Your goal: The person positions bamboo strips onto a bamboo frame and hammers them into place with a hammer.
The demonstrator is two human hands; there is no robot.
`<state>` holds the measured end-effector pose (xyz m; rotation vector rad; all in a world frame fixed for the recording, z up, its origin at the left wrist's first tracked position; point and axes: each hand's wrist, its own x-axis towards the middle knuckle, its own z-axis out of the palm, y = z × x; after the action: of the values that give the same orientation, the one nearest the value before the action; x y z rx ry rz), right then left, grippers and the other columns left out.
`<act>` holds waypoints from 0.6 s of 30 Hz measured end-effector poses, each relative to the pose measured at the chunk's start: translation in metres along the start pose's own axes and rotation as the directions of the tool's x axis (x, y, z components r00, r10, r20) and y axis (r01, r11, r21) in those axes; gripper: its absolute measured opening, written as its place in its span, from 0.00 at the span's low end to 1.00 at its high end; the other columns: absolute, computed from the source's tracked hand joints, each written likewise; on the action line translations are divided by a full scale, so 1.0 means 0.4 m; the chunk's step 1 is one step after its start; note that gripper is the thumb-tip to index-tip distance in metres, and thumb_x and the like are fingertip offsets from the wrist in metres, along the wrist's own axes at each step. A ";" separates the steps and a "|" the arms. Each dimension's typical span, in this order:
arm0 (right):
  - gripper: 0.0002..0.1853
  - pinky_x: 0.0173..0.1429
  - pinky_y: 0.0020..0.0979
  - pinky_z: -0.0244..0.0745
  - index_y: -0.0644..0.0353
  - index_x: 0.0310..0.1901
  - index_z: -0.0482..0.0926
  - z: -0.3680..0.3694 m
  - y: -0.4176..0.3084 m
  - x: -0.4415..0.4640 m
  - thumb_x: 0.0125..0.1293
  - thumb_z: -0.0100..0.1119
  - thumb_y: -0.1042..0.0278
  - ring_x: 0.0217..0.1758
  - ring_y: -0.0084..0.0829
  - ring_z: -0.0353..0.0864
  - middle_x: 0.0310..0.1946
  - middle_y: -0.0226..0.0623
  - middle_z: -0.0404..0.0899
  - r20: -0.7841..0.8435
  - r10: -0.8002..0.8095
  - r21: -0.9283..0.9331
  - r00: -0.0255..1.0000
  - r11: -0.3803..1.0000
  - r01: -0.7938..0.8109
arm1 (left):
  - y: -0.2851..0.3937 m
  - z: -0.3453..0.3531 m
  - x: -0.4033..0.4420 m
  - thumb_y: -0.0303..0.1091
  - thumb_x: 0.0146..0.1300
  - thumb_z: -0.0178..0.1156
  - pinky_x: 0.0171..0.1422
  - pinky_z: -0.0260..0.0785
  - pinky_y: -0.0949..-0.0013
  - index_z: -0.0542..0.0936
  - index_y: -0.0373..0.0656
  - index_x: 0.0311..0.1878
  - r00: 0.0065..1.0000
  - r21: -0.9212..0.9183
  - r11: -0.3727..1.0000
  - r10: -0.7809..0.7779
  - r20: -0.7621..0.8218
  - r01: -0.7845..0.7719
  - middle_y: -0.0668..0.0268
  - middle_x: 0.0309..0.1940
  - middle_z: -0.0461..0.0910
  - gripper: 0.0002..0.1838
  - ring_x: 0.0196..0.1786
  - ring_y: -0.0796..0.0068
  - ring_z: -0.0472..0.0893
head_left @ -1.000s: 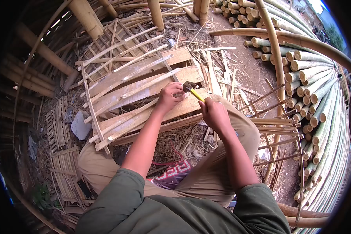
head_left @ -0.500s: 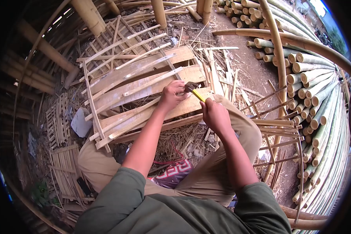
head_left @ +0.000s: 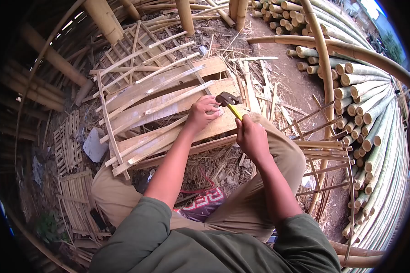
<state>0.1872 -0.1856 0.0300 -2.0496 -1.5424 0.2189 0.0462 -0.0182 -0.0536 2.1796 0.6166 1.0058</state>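
The bamboo poles (head_left: pixel 373 118) are lit brightly by daylight from the upper right, while the left side is left dark. Straight things are bent near the round black edge. Fine bits are blurred.

Hammer (head_left: pixel 234 110): 1, in right hand (head_left: pixel 252 136). Wide boards (head_left: pixel 161 108): at least 3, under and beside left hand (head_left: pixel 202 113). Stone block (head_left: pixel 95 145): 1, left of left hand. Slatted panels (head_left: pixel 68 142): 2, farther left. Bamboo poles (head_left: pixel 373 132), right of right hand: dozens, exact count unresolved
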 end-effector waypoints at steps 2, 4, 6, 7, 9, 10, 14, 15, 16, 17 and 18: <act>0.15 0.31 0.56 0.70 0.62 0.34 0.69 0.023 0.028 -0.004 0.74 0.51 0.59 0.26 0.58 0.78 0.20 0.54 0.77 0.044 0.000 -0.040 0.999 0.999 0.002 | 0.001 -0.001 -0.002 0.28 0.51 0.74 0.64 0.72 0.63 0.88 0.39 0.31 1.000 0.011 1.000 -0.009 0.025 0.009 0.61 0.44 0.85 0.05 0.61 0.61 0.79; 0.14 0.31 0.56 0.69 0.62 0.34 0.69 0.019 0.024 0.002 0.74 0.51 0.59 0.26 0.58 0.77 0.20 0.53 0.76 0.064 0.002 -0.081 0.998 0.997 0.003 | 0.005 0.003 -0.003 0.28 0.51 0.74 0.64 0.72 0.63 0.88 0.39 0.31 1.000 0.004 1.000 -0.012 0.011 0.012 0.61 0.44 0.85 0.05 0.60 0.61 0.79; 0.15 0.30 0.56 0.70 0.61 0.34 0.69 0.011 0.012 -0.006 0.74 0.50 0.58 0.25 0.58 0.78 0.20 0.53 0.77 -0.040 -0.045 0.024 0.998 0.999 0.046 | 0.007 0.001 0.002 0.28 0.51 0.74 0.64 0.72 0.63 0.88 0.39 0.31 1.000 -0.003 1.000 -0.028 -0.012 0.028 0.61 0.43 0.85 0.05 0.60 0.61 0.79; 0.15 0.30 0.56 0.70 0.61 0.34 0.69 0.015 0.013 -0.003 0.74 0.50 0.58 0.25 0.58 0.78 0.20 0.53 0.77 -0.037 -0.046 0.024 0.998 0.999 0.047 | 0.009 -0.001 0.004 0.28 0.51 0.74 0.64 0.72 0.63 0.88 0.39 0.31 1.000 -0.009 1.000 -0.026 -0.005 0.026 0.61 0.43 0.85 0.05 0.60 0.61 0.79; 0.15 0.29 0.55 0.69 0.61 0.34 0.69 0.026 0.018 -0.007 0.74 0.50 0.58 0.24 0.57 0.78 0.19 0.53 0.77 0.041 -0.025 -0.071 0.999 0.997 0.027 | 0.012 -0.001 -0.007 0.28 0.52 0.74 0.64 0.72 0.63 0.88 0.39 0.31 0.999 -0.018 0.999 -0.036 0.009 0.036 0.61 0.42 0.85 0.05 0.60 0.61 0.79; 0.15 0.29 0.55 0.69 0.61 0.34 0.69 0.025 0.017 -0.013 0.74 0.50 0.58 0.24 0.57 0.78 0.19 0.53 0.77 0.043 -0.022 -0.072 0.999 0.997 0.025 | 0.011 -0.001 -0.007 0.29 0.52 0.73 0.64 0.72 0.63 0.88 0.39 0.31 1.000 -0.013 1.000 -0.026 0.007 0.026 0.61 0.42 0.86 0.05 0.60 0.61 0.79; 0.15 0.30 0.55 0.70 0.61 0.35 0.69 0.020 0.011 -0.002 0.74 0.51 0.57 0.24 0.57 0.78 0.20 0.53 0.77 0.016 -0.004 -0.061 1.000 0.998 0.005 | 0.015 -0.003 0.004 0.29 0.53 0.73 0.64 0.71 0.63 0.88 0.39 0.31 1.000 -0.001 1.000 -0.018 0.006 0.018 0.63 0.42 0.86 0.05 0.61 0.62 0.78; 0.15 0.30 0.55 0.70 0.61 0.35 0.69 0.019 0.009 -0.003 0.74 0.51 0.57 0.24 0.57 0.78 0.20 0.53 0.78 -0.006 -0.010 -0.028 1.000 1.000 0.010 | 0.013 -0.002 -0.001 0.29 0.52 0.73 0.64 0.71 0.63 0.88 0.39 0.31 1.000 0.020 0.999 -0.027 0.005 0.027 0.63 0.42 0.86 0.05 0.61 0.62 0.78; 0.15 0.30 0.55 0.70 0.61 0.35 0.70 0.020 0.009 -0.010 0.74 0.50 0.57 0.24 0.57 0.78 0.20 0.53 0.78 -0.024 -0.011 0.006 1.000 1.000 0.011 | 0.009 0.000 -0.001 0.28 0.51 0.74 0.63 0.72 0.62 0.89 0.40 0.32 1.000 -0.003 1.000 -0.017 -0.004 0.017 0.61 0.41 0.86 0.05 0.59 0.62 0.79; 0.15 0.30 0.55 0.70 0.61 0.35 0.70 0.030 0.017 -0.017 0.74 0.50 0.57 0.24 0.57 0.78 0.20 0.53 0.78 -0.015 -0.006 0.006 1.000 1.000 0.006 | 0.007 0.002 -0.008 0.28 0.51 0.74 0.63 0.72 0.62 0.89 0.40 0.32 1.000 -0.006 1.000 -0.027 0.000 0.027 0.61 0.41 0.86 0.05 0.59 0.62 0.79; 0.15 0.29 0.55 0.70 0.61 0.35 0.69 0.037 0.023 -0.013 0.74 0.51 0.58 0.24 0.57 0.78 0.19 0.53 0.77 0.039 -0.017 -0.052 0.999 0.998 0.019 | 0.009 0.001 -0.006 0.28 0.51 0.74 0.63 0.72 0.63 0.89 0.40 0.32 1.000 -0.007 1.000 -0.009 -0.006 0.009 0.61 0.41 0.86 0.05 0.59 0.61 0.79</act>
<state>0.1866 -0.1872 0.0118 -2.0821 -1.6048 0.2155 0.0454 -0.0222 -0.0524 2.1669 0.6247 1.0083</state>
